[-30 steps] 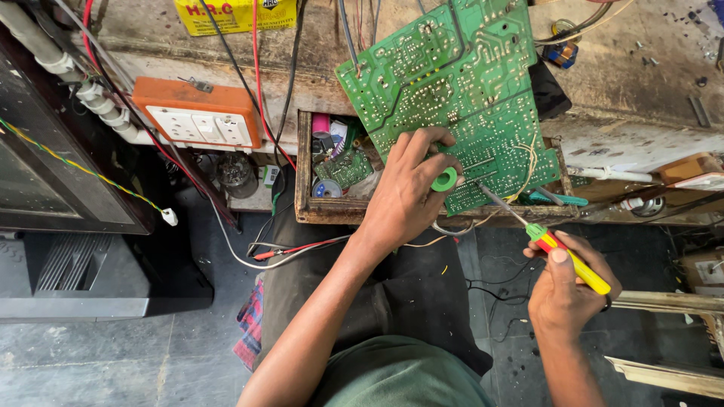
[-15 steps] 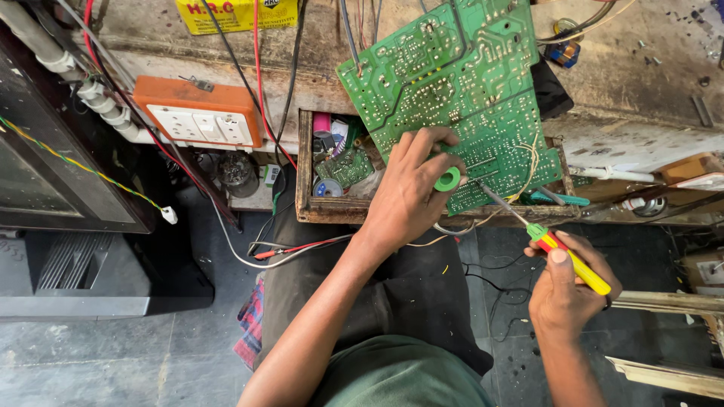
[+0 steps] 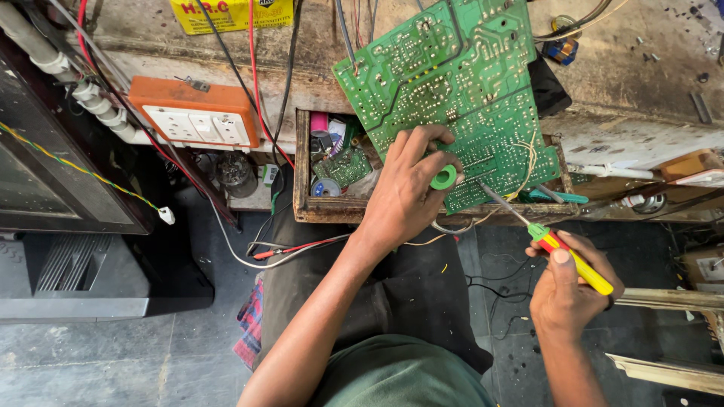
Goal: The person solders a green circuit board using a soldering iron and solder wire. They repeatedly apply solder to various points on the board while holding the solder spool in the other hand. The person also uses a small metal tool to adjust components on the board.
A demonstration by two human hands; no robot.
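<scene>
View from above onto a seated person at a worn desk [image 3: 641, 68]. A green circuit board [image 3: 460, 98] lies tilted over the desk's front edge, its lower part overhanging an open wooden drawer [image 3: 303, 188] that holds small parts and a smaller green board [image 3: 343, 166].

Left hand [image 3: 407, 196]: fingers curled against the board's lower edge, thumb and forefinger closed on a small green spool [image 3: 443, 178] that sits against the board.

Right hand [image 3: 569, 290]: fingers wrapped tightly round the yellow-and-red handle of a soldering iron [image 3: 562, 252], thumb lying along the handle. The thin metal shaft runs up and to the left, its tip at the board's lower part, just right of the spool. Whether the tip touches the board cannot be told.

To the left, an orange-and-white socket box [image 3: 194, 113] is fixed to the desk front; red, black and white wires [image 3: 256, 75] hang past it toward the floor. A yellow box [image 3: 230, 13] stands at the desk's far edge. A dark cabinet [image 3: 68, 196] stands at the far left on the tiled floor [image 3: 90, 362].
</scene>
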